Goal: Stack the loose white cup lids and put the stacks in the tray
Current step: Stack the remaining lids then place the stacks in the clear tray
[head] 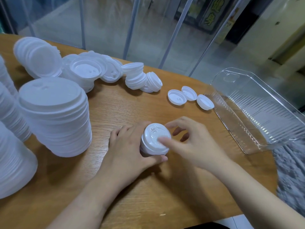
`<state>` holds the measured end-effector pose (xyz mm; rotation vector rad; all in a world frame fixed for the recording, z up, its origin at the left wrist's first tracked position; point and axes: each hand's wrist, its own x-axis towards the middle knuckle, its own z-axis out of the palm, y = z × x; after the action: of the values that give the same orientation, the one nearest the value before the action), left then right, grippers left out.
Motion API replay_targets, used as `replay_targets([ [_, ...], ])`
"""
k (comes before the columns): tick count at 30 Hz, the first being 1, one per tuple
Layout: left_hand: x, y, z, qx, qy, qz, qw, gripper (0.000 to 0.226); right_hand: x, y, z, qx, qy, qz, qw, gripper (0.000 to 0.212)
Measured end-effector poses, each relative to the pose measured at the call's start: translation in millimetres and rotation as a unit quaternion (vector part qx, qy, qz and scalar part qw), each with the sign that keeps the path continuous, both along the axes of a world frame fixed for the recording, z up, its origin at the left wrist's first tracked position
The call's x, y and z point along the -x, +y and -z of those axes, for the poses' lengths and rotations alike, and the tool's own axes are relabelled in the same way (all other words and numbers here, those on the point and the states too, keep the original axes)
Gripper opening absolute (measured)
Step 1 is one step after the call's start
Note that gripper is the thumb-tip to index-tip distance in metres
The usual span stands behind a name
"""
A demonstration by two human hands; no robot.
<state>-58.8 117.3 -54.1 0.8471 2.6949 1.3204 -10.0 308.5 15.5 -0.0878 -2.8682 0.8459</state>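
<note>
A short stack of small white cup lids [152,138] stands on the wooden table near the front. My left hand [127,146] wraps around its left side and base. My right hand [189,142] rests its thumb on the top lid, with the fingers spread beyond it. Three loose small lids [177,97] lie upside down farther back, beside the clear plastic tray [257,116] at the right, which holds nothing. Two tipped small-lid stacks [137,78] lie behind them.
Tall stacks of larger white lids [54,116] fill the left side, with more toppled lids [85,71] at the back left. The table [148,187] has a curved far edge. Glass panels stand behind it. A grey patterned surface [290,176] lies at the right.
</note>
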Motion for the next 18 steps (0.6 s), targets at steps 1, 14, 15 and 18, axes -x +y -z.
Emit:
replay_targets([
  [1,0,0,0,0.000,0.001,-0.002,1.000,0.082,7,7,-4,0.023,0.026,0.026,0.999,0.044],
  [14,1,-1,3,0.003,0.011,-0.004,1.000,0.104,123,95,40,-0.400,0.043,0.015,0.915,0.017],
  [15,2,-2,3,0.000,0.009,-0.003,1.000,0.104,125,97,42,-0.397,0.040,0.019,0.917,0.015],
  [18,2,-2,4,-0.008,0.003,0.003,1.000,0.102,126,100,46,-0.397,0.037,0.022,0.917,0.014],
])
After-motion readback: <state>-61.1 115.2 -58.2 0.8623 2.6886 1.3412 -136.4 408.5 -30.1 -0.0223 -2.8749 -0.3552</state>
